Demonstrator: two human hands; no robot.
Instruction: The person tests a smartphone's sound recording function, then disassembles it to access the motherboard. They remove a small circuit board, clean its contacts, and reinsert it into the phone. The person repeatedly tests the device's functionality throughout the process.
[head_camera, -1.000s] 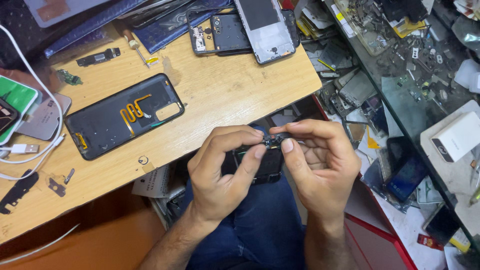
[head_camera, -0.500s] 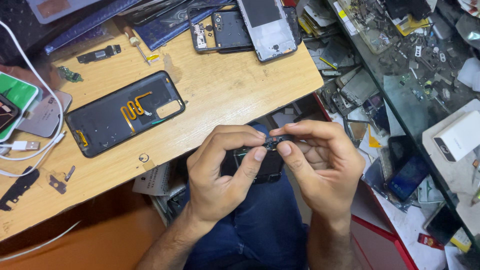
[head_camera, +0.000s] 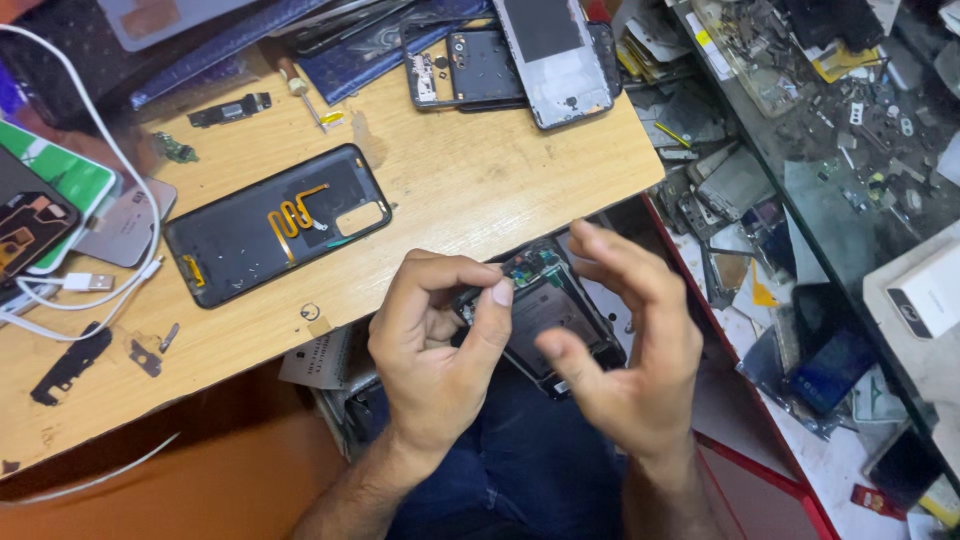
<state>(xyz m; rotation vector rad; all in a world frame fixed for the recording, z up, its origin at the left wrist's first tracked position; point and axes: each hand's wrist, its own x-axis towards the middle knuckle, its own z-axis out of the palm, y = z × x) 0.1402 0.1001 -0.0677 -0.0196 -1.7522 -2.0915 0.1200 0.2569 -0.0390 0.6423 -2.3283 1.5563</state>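
Black opened phone (head_camera: 545, 315) sits on my lap, just off the tabletop (head_camera: 480, 190) edge, long axis running away from me. Left hand (head_camera: 440, 345) grip pinched on its top edge, probably a small part there. Right hand (head_camera: 630, 355) open, hovering beside it.

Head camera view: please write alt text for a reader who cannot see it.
A left hand pinches the top edge of an opened phone held over the lap, while the right hand hovers open beside it. A dark phone back cover lies on the wooden table.
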